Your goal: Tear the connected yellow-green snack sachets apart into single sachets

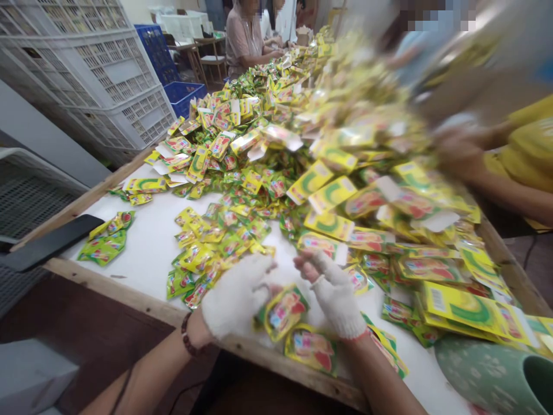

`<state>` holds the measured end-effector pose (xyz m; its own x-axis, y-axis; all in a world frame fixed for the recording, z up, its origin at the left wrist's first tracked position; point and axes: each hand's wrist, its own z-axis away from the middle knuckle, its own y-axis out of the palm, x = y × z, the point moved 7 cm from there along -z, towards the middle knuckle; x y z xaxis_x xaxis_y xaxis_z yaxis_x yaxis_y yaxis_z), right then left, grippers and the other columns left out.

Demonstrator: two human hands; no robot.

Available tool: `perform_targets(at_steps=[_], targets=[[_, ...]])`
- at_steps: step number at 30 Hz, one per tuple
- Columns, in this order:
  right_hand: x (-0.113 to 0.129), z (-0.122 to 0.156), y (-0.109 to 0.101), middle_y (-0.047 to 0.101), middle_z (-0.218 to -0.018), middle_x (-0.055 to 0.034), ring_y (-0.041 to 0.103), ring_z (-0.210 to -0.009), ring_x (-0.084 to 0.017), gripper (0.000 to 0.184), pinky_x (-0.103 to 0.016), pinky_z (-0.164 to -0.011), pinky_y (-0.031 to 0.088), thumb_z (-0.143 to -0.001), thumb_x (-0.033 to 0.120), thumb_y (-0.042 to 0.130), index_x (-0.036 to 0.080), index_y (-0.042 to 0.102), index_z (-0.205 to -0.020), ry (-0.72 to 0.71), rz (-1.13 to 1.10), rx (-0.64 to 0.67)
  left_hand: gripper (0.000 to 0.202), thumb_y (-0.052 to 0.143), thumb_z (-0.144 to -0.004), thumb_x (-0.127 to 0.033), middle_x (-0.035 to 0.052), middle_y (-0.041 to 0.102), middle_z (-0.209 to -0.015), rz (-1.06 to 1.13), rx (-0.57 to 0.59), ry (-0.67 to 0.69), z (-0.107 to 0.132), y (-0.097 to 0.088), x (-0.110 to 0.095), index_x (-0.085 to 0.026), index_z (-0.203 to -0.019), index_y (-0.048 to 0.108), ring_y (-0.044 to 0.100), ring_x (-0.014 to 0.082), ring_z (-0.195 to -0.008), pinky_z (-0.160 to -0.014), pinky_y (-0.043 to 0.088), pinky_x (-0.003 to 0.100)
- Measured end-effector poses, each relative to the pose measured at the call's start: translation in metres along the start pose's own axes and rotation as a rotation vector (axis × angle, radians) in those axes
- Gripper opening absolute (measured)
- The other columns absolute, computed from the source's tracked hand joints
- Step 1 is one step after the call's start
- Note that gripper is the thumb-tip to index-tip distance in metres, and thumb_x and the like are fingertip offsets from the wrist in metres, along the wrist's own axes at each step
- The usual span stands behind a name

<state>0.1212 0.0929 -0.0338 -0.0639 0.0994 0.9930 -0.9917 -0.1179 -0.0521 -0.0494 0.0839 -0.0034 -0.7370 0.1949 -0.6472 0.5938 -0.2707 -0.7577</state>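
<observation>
You are holding both hands low at the near edge of the surface (142,248), each in a white knit glove. Your left hand (235,294) is closing around the left edge of a yellow-green sachet (283,311), gripping it with fingers curled. The sachet is sitting tilted between your two hands, just above the wooden rim. Your right hand (337,297) is resting just beside the sachet's right edge with its fingers loosely bent and the bare fingertips (306,264) pointing toward the left hand. I cannot tell whether it is gripping anything. A bead bracelet (186,334) is circling your left wrist.

A second sachet (311,349) is lying flat right below the held one, overhanging the rim. A large heap of sachets (276,173) is spreading across the surface from your fingertips to the far end, blurring toward the right. A small stack of sachets (106,239) is lying apart to the left, near a dark flat phone-like slab (52,242) that is resting on the corner.

White plastic crates (108,75) are standing stacked at the left, with blue crates (181,95) behind them. A green patterned vessel (488,374) is showing at the lower right. A co-worker's arm in a yellow sleeve (522,167) is reaching toward the heap from the right, and another person (244,34) is sitting at the far end.
</observation>
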Motion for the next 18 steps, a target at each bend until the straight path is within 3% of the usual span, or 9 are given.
perform_targets(at_steps=[3, 6, 9, 12, 16, 18], targets=[[0.006, -0.006, 0.019, 0.063, -0.091, -0.0054, 0.061, -0.072, -0.018, 0.026, -0.03, -0.065, 0.05, -0.085, 0.032, 0.052, 0.02, 0.059, -0.107, -0.009, 0.264, 0.054, 0.019, 0.047, -0.087, -0.021, 0.0094, 0.061, -0.102, -0.377, -0.178, -0.173, -0.014, -0.032, 0.036, -0.02, -0.101, 0.06, 0.057, 0.0245, -0.096, -0.083, 0.043, 0.035], [0.017, -0.019, 0.045, 0.057, -0.106, -0.0079, 0.06, -0.072, -0.016, 0.034, -0.029, -0.069, 0.048, -0.079, 0.019, 0.052, 0.02, 0.059, -0.112, -0.073, 0.596, 0.126, 0.02, 0.049, -0.087, -0.026, 0.0124, 0.059, -0.106, -0.594, -0.158, -0.396, -0.019, -0.053, 0.068, -0.019, -0.103, 0.058, 0.059, 0.0278, -0.096, -0.078, 0.045, 0.037], [0.016, -0.037, 0.063, 0.051, -0.121, -0.0129, 0.061, -0.084, -0.021, 0.045, -0.031, -0.071, 0.046, -0.07, 0.017, 0.059, 0.02, 0.058, -0.116, 0.021, 0.872, 0.157, 0.017, 0.049, -0.087, -0.026, 0.0115, 0.06, -0.103, -0.62, -0.11, -0.414, -0.018, -0.054, 0.074, -0.019, -0.1, 0.058, 0.059, 0.0264, -0.099, -0.08, 0.044, 0.035], [0.012, -0.048, 0.07, 0.055, -0.118, -0.0138, 0.06, -0.091, -0.024, 0.044, -0.031, -0.073, 0.043, -0.066, 0.015, 0.062, 0.019, 0.06, -0.109, 0.059, 0.883, 0.133, 0.016, 0.051, -0.087, -0.027, 0.0106, 0.06, -0.106, -0.609, -0.131, -0.415, -0.013, -0.053, 0.072, -0.019, -0.1, 0.057, 0.058, 0.0246, -0.1, -0.082, 0.044, 0.034], [0.004, -0.048, 0.06, 0.062, -0.081, -0.0034, 0.057, -0.074, -0.019, 0.02, -0.028, -0.069, 0.042, -0.069, 0.011, 0.055, 0.021, 0.059, -0.086, 0.022, 0.749, 0.083, 0.025, 0.053, -0.086, -0.024, 0.0113, 0.056, -0.118, -0.565, -0.091, -0.327, -0.017, -0.05, 0.076, -0.022, -0.111, 0.055, 0.057, 0.0246, -0.104, -0.084, 0.044, 0.034], [0.002, -0.043, 0.05, 0.062, -0.077, -0.0008, 0.056, -0.072, -0.017, 0.014, -0.027, -0.068, 0.043, -0.073, 0.013, 0.052, 0.021, 0.057, -0.083, -0.004, 0.697, 0.061, 0.026, 0.054, -0.085, -0.024, 0.0096, 0.056, -0.116, -0.535, -0.058, -0.298, -0.022, -0.05, 0.082, -0.023, -0.111, 0.055, 0.057, 0.024, -0.103, -0.084, 0.044, 0.034]])
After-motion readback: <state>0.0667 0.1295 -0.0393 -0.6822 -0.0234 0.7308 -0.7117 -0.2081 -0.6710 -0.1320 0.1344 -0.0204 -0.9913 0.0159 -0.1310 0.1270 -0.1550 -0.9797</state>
